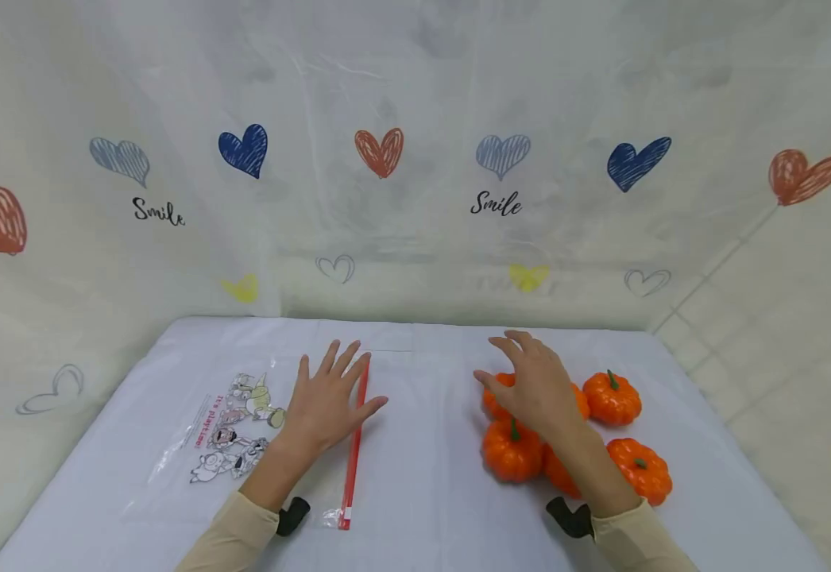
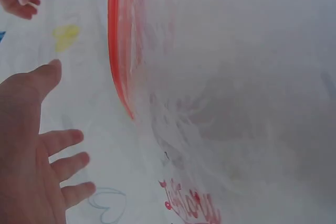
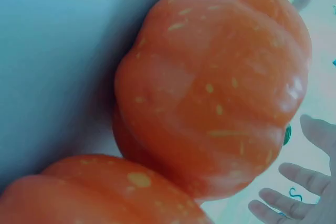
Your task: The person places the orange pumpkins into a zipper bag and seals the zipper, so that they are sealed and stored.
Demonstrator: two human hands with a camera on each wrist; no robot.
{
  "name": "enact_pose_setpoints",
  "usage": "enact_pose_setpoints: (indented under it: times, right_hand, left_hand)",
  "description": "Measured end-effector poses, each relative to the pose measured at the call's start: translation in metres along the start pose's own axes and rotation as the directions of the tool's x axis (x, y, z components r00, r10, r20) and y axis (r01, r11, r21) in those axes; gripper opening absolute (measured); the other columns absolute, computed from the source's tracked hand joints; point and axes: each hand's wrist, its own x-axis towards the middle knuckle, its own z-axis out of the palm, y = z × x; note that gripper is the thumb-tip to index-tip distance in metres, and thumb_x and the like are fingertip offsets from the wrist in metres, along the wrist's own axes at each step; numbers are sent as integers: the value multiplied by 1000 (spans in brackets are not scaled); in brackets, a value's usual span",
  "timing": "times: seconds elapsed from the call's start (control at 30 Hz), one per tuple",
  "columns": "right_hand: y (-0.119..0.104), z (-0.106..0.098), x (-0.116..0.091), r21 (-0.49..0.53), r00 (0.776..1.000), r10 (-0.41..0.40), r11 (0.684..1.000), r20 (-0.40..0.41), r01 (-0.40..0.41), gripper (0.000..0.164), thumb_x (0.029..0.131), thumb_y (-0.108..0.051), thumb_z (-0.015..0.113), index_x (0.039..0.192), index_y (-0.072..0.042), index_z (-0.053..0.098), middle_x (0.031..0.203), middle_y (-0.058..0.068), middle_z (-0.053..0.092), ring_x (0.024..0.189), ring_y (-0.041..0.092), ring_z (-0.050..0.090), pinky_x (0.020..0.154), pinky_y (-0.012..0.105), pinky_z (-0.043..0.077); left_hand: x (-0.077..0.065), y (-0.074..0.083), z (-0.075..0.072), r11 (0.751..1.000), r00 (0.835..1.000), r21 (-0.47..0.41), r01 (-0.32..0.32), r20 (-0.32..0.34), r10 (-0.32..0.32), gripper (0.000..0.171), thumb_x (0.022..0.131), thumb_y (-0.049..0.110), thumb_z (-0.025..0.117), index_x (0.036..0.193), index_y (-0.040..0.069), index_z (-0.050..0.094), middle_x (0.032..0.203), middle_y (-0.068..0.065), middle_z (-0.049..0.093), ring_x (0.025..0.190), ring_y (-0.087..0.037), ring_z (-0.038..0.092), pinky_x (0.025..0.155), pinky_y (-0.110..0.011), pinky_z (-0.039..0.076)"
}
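Note:
My left hand (image 1: 324, 409) hovers with spread fingers over the right side of a clear zip bag (image 1: 172, 469), which lies flat with a red zip strip (image 1: 354, 469) along its right edge. Cartoon animals and red lettering are printed on the bag. In the left wrist view the left hand (image 2: 26, 150) holds nothing. My right hand (image 1: 540, 389) is above a group of small orange pumpkins (image 1: 512, 453), partly hiding some of them. Its fingers are extended and empty; in the right wrist view the hand (image 3: 310, 182) appears beside a large near pumpkin (image 3: 210, 87).
Two more pumpkins, one at the back right (image 1: 612, 399) and one at the front right (image 1: 640, 470), lie on the white tabletop (image 1: 430, 492). Behind the table hangs a pale sheet (image 1: 430, 79) printed with hearts and the word Smile.

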Motion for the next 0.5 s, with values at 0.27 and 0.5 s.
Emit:
enact_pose_setpoints:
  times: [0.27,0.5]
  right_hand:
    - [9,-7,-2,141,994,105,984,22,-107,49,97,-36,71,140,-12,62,143,12,59,131,39,59,99,59,55]
    - [15,-12,-3,175,986,150,972,67,-159,49,97,-33,72,141,-14,61,138,11,60,123,35,62,94,56,58]
  left_hand:
    - [-4,-8,5,990,999,-135,37,-25,-41,73,94,64,63,150,18,56,150,-10,60,141,-32,52,109,-58,47]
    - [-7,-15,9,963,995,-253,88,-20,-96,65,92,62,68,143,22,64,120,-7,65,109,-24,61,94,-46,53]
